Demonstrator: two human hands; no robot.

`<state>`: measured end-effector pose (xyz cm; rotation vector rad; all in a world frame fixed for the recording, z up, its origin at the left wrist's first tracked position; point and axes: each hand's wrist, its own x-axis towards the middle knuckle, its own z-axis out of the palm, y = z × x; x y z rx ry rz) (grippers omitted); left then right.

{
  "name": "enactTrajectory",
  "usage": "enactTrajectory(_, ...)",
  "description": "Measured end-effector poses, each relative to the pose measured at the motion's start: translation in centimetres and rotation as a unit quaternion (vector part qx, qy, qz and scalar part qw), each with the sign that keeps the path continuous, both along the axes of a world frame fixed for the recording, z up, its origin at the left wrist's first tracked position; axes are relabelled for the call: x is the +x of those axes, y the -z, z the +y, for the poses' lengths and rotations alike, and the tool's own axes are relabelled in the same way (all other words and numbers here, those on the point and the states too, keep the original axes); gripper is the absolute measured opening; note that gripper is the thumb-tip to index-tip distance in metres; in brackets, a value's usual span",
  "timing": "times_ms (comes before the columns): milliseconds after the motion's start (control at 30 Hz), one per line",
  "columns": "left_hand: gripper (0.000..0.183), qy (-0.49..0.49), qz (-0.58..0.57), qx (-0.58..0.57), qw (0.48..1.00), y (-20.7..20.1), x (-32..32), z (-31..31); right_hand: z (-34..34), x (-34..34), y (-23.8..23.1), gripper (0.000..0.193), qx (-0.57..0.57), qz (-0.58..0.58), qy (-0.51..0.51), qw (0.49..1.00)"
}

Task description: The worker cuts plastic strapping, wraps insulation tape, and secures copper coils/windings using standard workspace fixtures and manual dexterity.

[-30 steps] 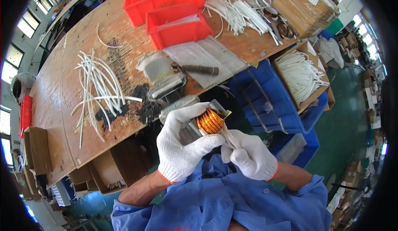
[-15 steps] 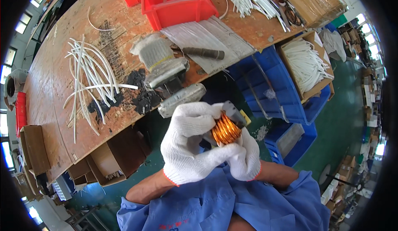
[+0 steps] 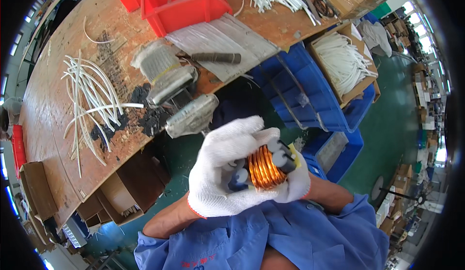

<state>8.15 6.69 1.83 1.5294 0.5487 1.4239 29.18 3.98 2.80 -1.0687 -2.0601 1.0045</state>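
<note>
Worn wood of the table (image 3: 58,110) stretches far and left, strewn with white tubes (image 3: 92,95), red bins (image 3: 184,3) beyond, blue crates (image 3: 310,91) to the right. Compared with a second ago, my left hand (image 3: 225,170) has closed over the copper coil (image 3: 265,167), fingers clamped around it, near my chest. My right hand (image 3: 298,180) now cups it from behind, fingers mostly hidden, so the winding sits steadier.

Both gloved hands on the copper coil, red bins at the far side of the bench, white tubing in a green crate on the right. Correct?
Not quite: the head view shows the white tubing in a cardboard box, not a green crate. Both hands, left and right, do hold the copper coil, and the red bins sit far across the bench.
</note>
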Motion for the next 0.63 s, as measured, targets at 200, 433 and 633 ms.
enactTrajectory(200, 0.073, -0.066, 0.254, 0.148, 0.954, -3.0, -2.6, 7.0, 4.7, 2.0, -7.0, 0.038, -0.082, -0.052, 0.169, 0.981)
enactTrajectory(433, 0.064, -0.09, 0.483, 0.202, 0.847, -2.7, -5.4, 14.0, 32.0, 3.2, -13.9, 0.034, 0.178, -0.213, 0.16, 0.947)
enactTrajectory(633, 0.054, -0.055, 0.489, 0.157, 0.856, -3.0, -5.5, 14.8, 56.9, -2.1, -15.9, 0.045, 0.226, -0.482, 0.119, 0.838)
